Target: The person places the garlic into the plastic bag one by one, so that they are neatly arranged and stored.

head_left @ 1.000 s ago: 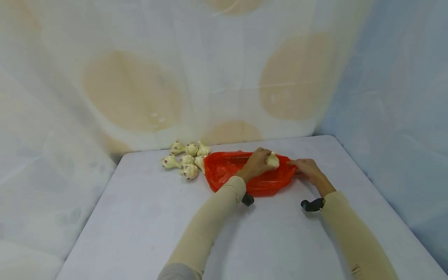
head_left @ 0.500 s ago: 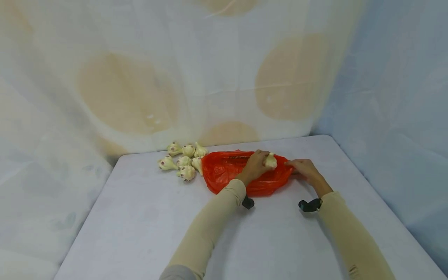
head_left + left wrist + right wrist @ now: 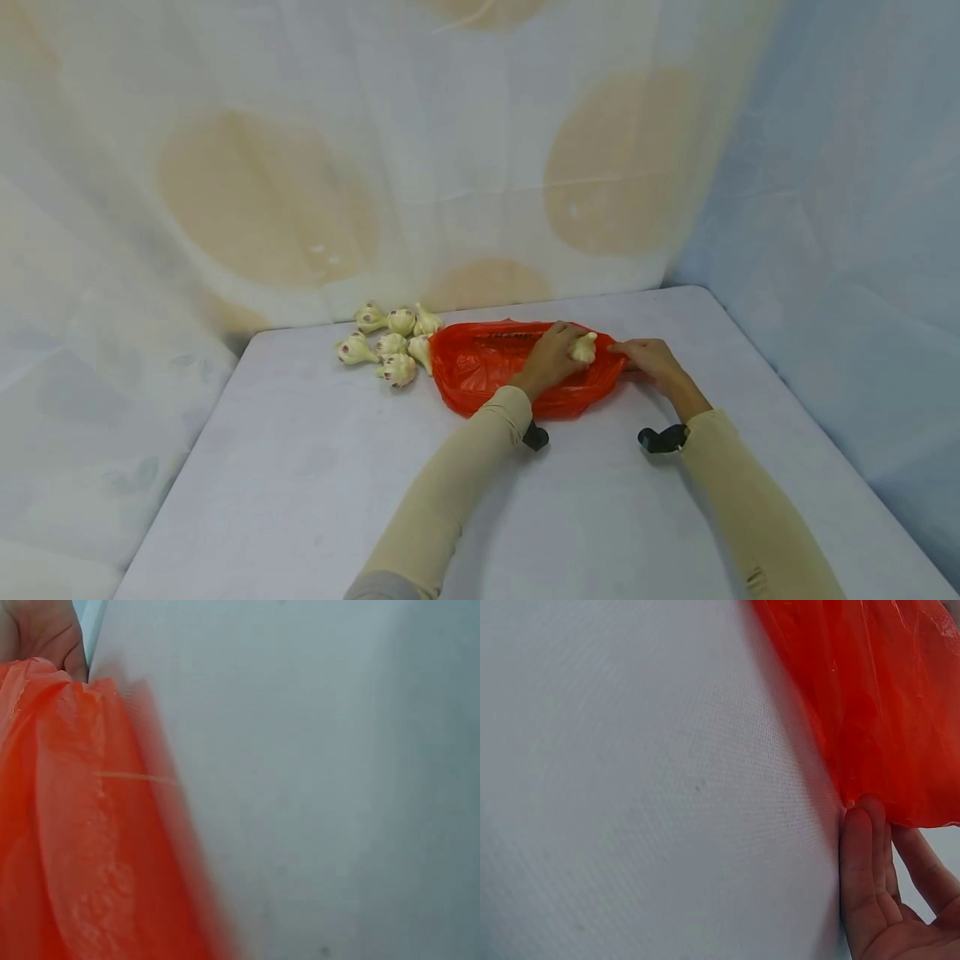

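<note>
In the head view, a red plastic bag lies with its mouth spread toward the camera. Over that mouth my left hand holds a whitish garlic bulb, stem upward, near the bag's right end. My right hand grips the bag's right rim; in the right wrist view its fingers meet the bag's edge. Red plastic fills much of the left wrist view, where the left hand's hold on the bulb is hidden. Several more garlic bulbs lie left of the bag.
All this stands toward the back of a white-covered table. A pale curtain with tan spots hangs behind the table's rear edge, and a bluish sheet hangs along the right side.
The garlic bulb in my left hand has sunk slightly and turned a little at the bag's mouth. My right hand keeps its place on the rim. The head view has shifted slightly.
</note>
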Tool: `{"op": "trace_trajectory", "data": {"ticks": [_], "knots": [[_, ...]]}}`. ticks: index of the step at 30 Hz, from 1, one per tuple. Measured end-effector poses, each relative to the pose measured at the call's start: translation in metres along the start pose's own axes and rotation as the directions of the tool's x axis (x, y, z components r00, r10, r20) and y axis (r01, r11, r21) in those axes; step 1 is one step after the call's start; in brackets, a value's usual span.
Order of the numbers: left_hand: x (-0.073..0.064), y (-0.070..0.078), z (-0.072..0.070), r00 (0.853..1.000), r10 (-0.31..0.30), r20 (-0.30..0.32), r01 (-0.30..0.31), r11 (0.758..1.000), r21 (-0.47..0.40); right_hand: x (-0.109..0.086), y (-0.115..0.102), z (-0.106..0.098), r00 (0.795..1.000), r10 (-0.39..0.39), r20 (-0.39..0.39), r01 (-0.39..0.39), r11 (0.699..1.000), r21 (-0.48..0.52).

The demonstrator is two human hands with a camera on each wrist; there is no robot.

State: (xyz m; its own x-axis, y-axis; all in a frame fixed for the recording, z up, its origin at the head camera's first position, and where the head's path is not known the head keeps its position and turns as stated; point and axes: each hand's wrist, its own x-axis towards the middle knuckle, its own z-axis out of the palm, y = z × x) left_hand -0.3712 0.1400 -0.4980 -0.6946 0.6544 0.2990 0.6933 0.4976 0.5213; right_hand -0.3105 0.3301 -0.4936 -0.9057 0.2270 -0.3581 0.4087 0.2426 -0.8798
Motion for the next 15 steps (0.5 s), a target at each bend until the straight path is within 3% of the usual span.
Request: {"op": "trace_trajectory", "data": {"ticks": [6,15], "knots": [[0.0001,-0.003,0.0005,1.0,-0.004,-0.006,0.004,1.0,-0.024,-0.0015,0.0004,0.0007,1.0,-0.006,-0.006,0.006,1.0,-0.009],[0.002,-0.0055,-0.0009,0.998,0.049,-0.049,-0.049,0.999,-0.007,-0.0004,0.0017,-0.0004,1.0,-0.028,-0.009,0.028,1.0,0.009]]}}
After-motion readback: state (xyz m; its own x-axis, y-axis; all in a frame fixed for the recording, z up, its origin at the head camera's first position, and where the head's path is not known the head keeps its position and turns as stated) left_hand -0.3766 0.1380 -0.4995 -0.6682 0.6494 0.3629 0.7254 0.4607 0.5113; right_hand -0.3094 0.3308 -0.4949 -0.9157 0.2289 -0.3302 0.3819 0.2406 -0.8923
